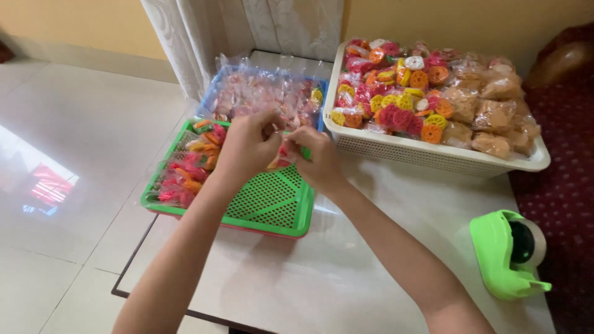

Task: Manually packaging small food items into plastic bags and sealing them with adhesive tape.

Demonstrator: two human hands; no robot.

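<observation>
Head view: small snack packet (279, 156) pinched between both hands (281, 148).

Your left hand (247, 145) and right hand (312, 158) close over a small packet (279, 162), so you see only a sliver of it and cannot tell what it holds. Your hands also cover the middle of the green tray (272, 204), and the blue tray (263, 93) behind is too blurred under its plastic to make out single pieces. The dark red cushion (566, 55) runs off the right edge.
</observation>
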